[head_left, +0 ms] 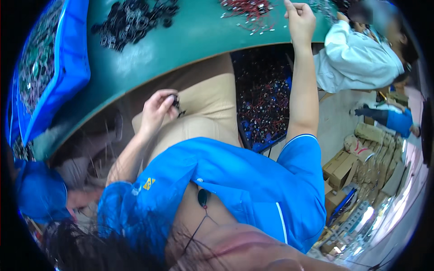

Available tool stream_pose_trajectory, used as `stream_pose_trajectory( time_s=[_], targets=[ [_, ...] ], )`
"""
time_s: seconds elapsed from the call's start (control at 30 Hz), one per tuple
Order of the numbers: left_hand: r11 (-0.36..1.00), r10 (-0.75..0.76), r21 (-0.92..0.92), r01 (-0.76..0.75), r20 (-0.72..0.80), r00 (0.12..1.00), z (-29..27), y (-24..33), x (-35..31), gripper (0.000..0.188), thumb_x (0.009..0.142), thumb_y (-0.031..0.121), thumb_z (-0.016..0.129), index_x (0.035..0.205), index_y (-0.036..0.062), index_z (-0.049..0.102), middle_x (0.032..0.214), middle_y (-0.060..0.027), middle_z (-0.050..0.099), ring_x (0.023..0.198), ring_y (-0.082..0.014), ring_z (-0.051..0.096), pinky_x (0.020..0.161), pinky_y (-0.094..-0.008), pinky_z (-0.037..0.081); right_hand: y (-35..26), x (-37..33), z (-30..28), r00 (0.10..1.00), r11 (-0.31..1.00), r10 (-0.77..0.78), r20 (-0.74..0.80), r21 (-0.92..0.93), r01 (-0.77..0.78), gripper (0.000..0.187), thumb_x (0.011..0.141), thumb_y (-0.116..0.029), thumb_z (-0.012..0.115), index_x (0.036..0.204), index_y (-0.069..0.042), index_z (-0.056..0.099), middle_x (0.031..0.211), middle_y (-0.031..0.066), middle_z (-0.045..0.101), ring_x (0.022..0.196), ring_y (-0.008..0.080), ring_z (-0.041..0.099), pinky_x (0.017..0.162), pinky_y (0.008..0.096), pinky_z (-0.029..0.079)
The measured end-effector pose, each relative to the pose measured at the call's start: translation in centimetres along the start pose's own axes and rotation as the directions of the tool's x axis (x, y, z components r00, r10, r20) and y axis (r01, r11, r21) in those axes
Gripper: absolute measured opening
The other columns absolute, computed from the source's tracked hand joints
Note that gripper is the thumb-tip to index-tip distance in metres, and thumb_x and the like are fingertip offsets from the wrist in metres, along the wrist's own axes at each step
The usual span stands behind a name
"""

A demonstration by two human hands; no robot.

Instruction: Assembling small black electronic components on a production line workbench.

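My left hand (156, 110) is above my lap, thumb and fingers closed on a small black part (175, 100). The part's exact kind is too small to tell. My right arm reaches out over the green table (199, 38), and my right hand (302, 22) is at the top edge of the view with its fingers pinched together. Whatever sits in that pinch, if anything, I cannot make out. Just left of this hand lies a pile of small parts with red wires (248, 11). Farther left on the table is a heap of black parts (131, 25).
A blue bin (74, 54) full of small parts stands at the left. Below the table edge, beside my legs, a container holds many red and black wired pieces (266, 101). A person in a pale jacket (357, 58) works at the right. Cardboard boxes (339, 169) stand behind.
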State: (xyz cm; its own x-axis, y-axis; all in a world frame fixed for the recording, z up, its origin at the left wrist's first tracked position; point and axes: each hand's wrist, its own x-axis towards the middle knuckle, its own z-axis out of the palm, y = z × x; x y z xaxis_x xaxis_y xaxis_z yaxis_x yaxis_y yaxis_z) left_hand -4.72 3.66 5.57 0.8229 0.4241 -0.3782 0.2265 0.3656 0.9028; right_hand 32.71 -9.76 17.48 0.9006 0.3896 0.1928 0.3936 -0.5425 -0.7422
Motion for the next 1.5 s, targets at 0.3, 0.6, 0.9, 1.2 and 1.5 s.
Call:
stream_pose_trajectory(
  time_s=[0.3,0.6,0.9,1.2,1.5],
  targets=[
    [0.974,0.083,-0.2,-0.106,-0.12,0.989,2.5,-2.5,1.5,0.02,0.097,0.01,0.051,0.109,-0.0056,0.056,0.087,-0.0122,0.063,0.067,-0.0148,0.063,0.063,-0.0238,0.055,-0.6,-22.1,11.2,0.833,0.883,-0.226,0.505,0.468,-0.044,0.003,0.088,-0.003,0.061,0.088,-0.001,0.059,0.07,0.0007,0.057,0.058,0.0049,0.046,0.052,0.0179,0.037],
    [0.974,0.051,-0.213,-0.073,-0.106,0.993,2.7,-3.7,-0.3,0.025,0.097,0.01,0.052,0.117,-0.0047,0.053,0.099,-0.0126,0.062,0.075,-0.0145,0.062,0.074,-0.0248,0.056,0.8,-27.0,12.2,0.834,0.939,-0.251,0.491,0.332,0.088,0.005,0.085,0.001,0.062,0.085,-0.002,0.059,0.071,0.0006,0.055,0.052,0.0038,0.041,0.045,0.0179,0.033],
    [0.979,0.084,-0.182,-0.092,-0.049,0.995,2.8,-3.8,-0.6,0.026,0.092,0.002,0.058,0.116,-0.0048,0.052,0.096,-0.0115,0.062,0.077,-0.0128,0.061,0.072,-0.0232,0.055,0.3,-27.2,12.1,0.827,0.905,-0.418,0.375,0.254,0.341,0.008,0.08,0.004,0.063,0.083,-0.002,0.059,0.07,0.0041,0.055,0.055,0.0113,0.046,0.048,0.0241,0.037],
    [0.986,0.079,-0.14,-0.088,-0.068,0.995,2.5,-4.5,-0.1,0.022,0.088,0.0,0.061,0.108,-0.003,0.055,0.087,-0.0076,0.06,0.069,-0.0091,0.058,0.062,-0.0172,0.05,0.4,-26.9,12.2,0.79,0.888,-0.46,0.405,0.229,0.399,0.007,0.079,0.002,0.062,0.083,-0.002,0.058,0.072,0.0066,0.056,0.059,0.0177,0.05,0.053,0.03,0.041],
    [0.976,0.187,0.134,-0.169,-0.135,0.973,3.2,-5.4,1.7,0.021,0.084,0.0,0.063,0.105,0.0007,0.058,0.083,-0.0036,0.058,0.064,-0.0069,0.052,0.056,-0.0168,0.043,1.0,-26.7,12.2,0.795,0.923,-0.385,0.468,0.202,0.327,0.003,0.084,-0.005,0.058,0.085,-0.004,0.055,0.078,0.009,0.058,0.068,0.0249,0.056,0.061,0.036,0.045]
  ],
)
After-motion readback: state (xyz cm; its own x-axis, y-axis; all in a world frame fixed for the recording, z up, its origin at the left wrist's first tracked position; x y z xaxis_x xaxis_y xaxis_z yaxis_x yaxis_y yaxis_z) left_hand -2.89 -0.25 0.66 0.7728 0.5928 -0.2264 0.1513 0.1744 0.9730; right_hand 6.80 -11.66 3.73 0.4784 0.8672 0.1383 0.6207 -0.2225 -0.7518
